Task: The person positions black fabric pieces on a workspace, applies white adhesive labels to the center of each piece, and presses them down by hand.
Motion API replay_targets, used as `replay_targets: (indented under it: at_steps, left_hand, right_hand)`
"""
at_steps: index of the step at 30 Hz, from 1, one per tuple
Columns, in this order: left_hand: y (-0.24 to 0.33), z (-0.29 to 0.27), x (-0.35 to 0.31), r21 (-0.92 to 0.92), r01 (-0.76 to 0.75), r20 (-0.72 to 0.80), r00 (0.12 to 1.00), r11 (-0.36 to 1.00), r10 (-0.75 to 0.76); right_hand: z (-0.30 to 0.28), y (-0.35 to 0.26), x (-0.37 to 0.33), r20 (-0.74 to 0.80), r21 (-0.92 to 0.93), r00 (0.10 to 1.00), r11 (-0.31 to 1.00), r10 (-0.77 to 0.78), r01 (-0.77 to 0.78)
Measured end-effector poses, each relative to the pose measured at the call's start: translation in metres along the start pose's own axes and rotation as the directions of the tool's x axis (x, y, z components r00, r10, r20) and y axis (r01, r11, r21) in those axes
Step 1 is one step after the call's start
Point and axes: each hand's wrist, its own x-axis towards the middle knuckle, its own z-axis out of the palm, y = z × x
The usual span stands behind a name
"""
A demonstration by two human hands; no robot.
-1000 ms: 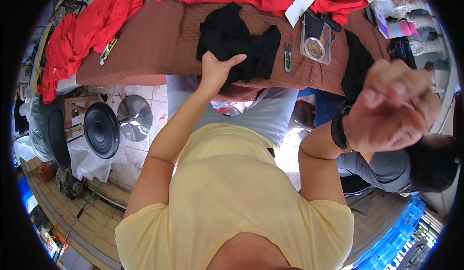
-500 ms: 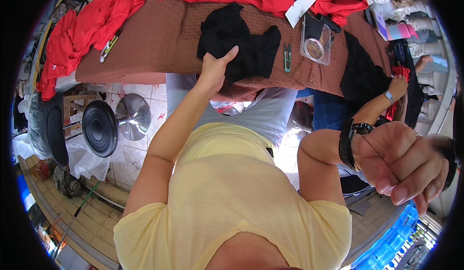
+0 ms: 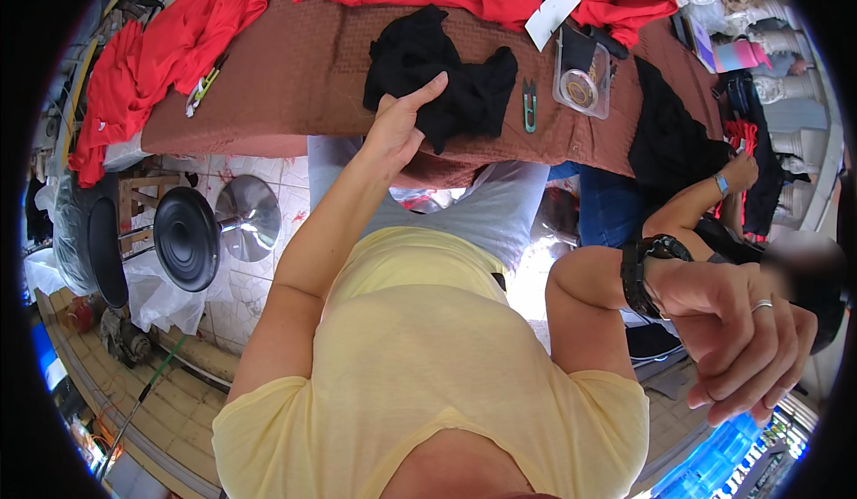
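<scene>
My left hand (image 3: 398, 129) is closed on the near left edge of a black cloth garment (image 3: 437, 84), thumb stretched over the top of it. The garment lies bunched on the brown-covered table's near edge, above my lap. My right hand (image 3: 736, 325), with a black watch and a ring, is raised far out to the right, away from the table. Its fingers are curled down together, and whatever is between their tips is too small to make out. Green thread snips (image 3: 530, 106) lie right of the garment, beside a clear plastic box (image 3: 582, 78) with a round container in it.
Red garments (image 3: 183, 39) lie at the table's left and along its far side. A white paper strip (image 3: 555, 11) rests near the box. At the right a co-worker's hand (image 3: 739, 172) holds red and black cloth. A round black stool (image 3: 186, 238) stands at the left.
My right hand has turned and dropped slightly; the dark thread seen across it earlier no longer shows. My left hand keeps the black garment almost in place. The co-worker's hand has shifted slightly.
</scene>
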Motion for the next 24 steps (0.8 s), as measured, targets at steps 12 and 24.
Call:
replay_targets:
  at_steps: [12, 24]
  left_hand:
    - [0.001, 0.015, -0.009, -0.043, -0.024, 0.032, 0.999, 0.999, 0.026]
    - [-0.006, 0.012, -0.01, 0.044, -0.005, 0.009, 1.0, 0.999, 0.005]
  right_hand:
    - [-0.093, 0.131, -0.126, -0.771, -0.613, 0.628, 0.141, 0.105, -0.777]
    - [-0.104, 0.157, -0.14, -0.666, -0.745, 0.742, -0.028, 0.072, -0.666]
